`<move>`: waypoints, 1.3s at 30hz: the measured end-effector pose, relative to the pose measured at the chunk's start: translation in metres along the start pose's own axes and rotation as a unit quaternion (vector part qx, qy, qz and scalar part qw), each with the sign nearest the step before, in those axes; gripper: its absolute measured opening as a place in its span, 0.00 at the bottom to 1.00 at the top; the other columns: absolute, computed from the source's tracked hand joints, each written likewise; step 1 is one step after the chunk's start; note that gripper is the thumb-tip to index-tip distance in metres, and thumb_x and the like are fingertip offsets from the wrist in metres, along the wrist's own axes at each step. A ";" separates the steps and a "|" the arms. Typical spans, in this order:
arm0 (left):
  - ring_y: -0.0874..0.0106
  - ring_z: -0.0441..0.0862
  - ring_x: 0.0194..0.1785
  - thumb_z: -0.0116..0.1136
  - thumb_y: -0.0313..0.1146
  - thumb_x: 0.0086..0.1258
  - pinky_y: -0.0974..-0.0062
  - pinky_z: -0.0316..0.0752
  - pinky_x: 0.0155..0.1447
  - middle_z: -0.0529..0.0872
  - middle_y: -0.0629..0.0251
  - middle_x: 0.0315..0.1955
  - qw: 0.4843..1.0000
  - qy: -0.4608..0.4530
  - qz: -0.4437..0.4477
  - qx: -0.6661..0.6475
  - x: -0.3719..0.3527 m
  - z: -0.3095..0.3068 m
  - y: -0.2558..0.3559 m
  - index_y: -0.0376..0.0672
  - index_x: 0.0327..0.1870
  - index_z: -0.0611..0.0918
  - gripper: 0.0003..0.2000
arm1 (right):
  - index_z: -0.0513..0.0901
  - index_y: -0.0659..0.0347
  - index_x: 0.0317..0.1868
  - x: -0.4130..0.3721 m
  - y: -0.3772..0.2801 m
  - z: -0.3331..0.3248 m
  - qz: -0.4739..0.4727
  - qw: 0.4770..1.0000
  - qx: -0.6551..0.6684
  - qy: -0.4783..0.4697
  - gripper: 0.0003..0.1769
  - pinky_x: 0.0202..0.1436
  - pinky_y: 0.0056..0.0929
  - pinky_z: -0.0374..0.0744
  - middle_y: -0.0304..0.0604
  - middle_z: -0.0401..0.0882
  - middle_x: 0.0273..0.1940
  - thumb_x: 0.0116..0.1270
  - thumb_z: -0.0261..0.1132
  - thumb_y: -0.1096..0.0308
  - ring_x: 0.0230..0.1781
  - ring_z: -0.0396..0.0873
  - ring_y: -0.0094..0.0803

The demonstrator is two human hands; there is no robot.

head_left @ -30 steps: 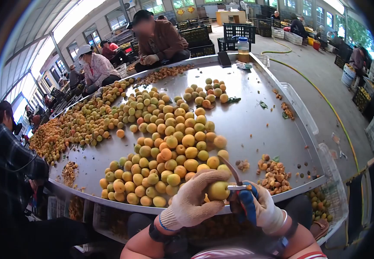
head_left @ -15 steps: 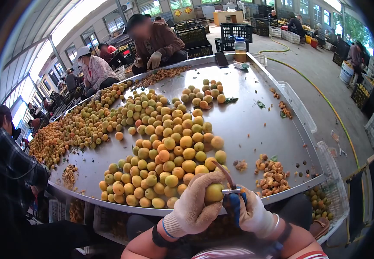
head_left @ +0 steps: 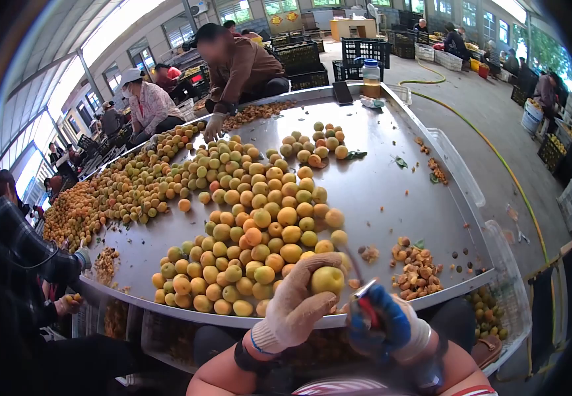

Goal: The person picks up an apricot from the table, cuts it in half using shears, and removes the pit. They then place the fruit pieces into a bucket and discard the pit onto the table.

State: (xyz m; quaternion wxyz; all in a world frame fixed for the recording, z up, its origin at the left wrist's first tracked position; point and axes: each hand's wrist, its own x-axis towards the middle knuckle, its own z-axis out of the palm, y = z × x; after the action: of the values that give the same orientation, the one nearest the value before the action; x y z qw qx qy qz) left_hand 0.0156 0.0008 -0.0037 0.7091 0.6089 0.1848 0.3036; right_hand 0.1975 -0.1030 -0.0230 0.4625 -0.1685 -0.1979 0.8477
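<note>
In my left hand [head_left: 296,307], which wears a knitted glove, I hold a yellow-green apricot [head_left: 327,280] against the near edge of the metal table [head_left: 371,188]. My right hand [head_left: 391,323] has a glove with a blue-coated part and is closed round a small curved-bladed tool [head_left: 364,290]. The tool shows a metal collar and a thin, dark, curved piece rising from it, blurred by motion. It sits just right of the apricot, apart from it. Beyond my left hand lies a large heap of apricots [head_left: 253,224].
Fruit scraps [head_left: 416,269] lie in a pile to the right. A jar [head_left: 371,74] and a phone [head_left: 341,94] stand at the far corner. A co-worker [head_left: 243,63] reaches in across the table; another person [head_left: 32,244] sits left. Crates [head_left: 497,310] flank the table.
My right hand has drawn the tool down and away from the apricot, turning its wrist. The far co-worker's gloved hand has moved down to the heap.
</note>
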 end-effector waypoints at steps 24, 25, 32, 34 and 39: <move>0.61 0.77 0.65 0.69 0.15 0.61 0.63 0.72 0.69 0.78 0.51 0.60 0.953 0.041 0.240 0.182 -0.006 -0.009 0.003 0.37 0.64 0.68 0.30 | 0.79 0.64 0.45 0.020 0.021 -0.007 -0.388 0.585 -0.691 0.173 0.09 0.29 0.37 0.80 0.47 0.81 0.27 0.66 0.64 0.70 0.25 0.81 0.48; 0.59 0.78 0.64 0.69 0.15 0.60 0.59 0.72 0.69 0.78 0.50 0.59 0.952 0.031 0.245 0.184 -0.005 -0.011 0.003 0.39 0.65 0.67 0.32 | 0.79 0.64 0.45 0.020 0.021 -0.008 -0.388 0.589 -0.688 0.169 0.09 0.29 0.37 0.80 0.47 0.81 0.27 0.66 0.64 0.70 0.25 0.81 0.48; 0.62 0.78 0.65 0.72 0.22 0.63 0.64 0.73 0.67 0.79 0.51 0.60 0.952 0.018 0.264 0.155 -0.004 -0.012 -0.011 0.37 0.66 0.66 0.33 | 0.78 0.65 0.46 0.021 0.024 -0.015 -0.393 0.550 -0.718 0.165 0.11 0.29 0.38 0.79 0.47 0.80 0.28 0.64 0.64 0.71 0.24 0.80 0.47; 0.61 0.79 0.64 0.69 0.29 0.69 0.63 0.73 0.68 0.79 0.51 0.60 0.974 0.013 0.216 -0.065 -0.006 -0.003 -0.011 0.37 0.67 0.64 0.31 | 0.78 0.65 0.47 0.023 0.030 -0.019 -0.402 0.559 -0.704 0.173 0.12 0.29 0.40 0.79 0.46 0.80 0.29 0.64 0.64 0.71 0.25 0.80 0.48; 0.59 0.80 0.64 0.57 0.38 0.78 0.64 0.72 0.69 0.78 0.50 0.61 0.977 0.033 0.098 -0.188 -0.010 0.011 -0.007 0.35 0.69 0.63 0.26 | 0.77 0.64 0.47 0.033 0.038 -0.013 -0.411 0.529 -0.717 0.193 0.12 0.28 0.41 0.78 0.47 0.80 0.29 0.64 0.63 0.71 0.25 0.80 0.49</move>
State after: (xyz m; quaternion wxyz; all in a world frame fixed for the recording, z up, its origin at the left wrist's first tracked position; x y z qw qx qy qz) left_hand 0.0164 -0.0142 -0.0098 0.7709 0.4698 0.0871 0.4211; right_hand 0.1591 -0.0915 -0.0564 0.5106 -0.5032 -0.6921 0.0840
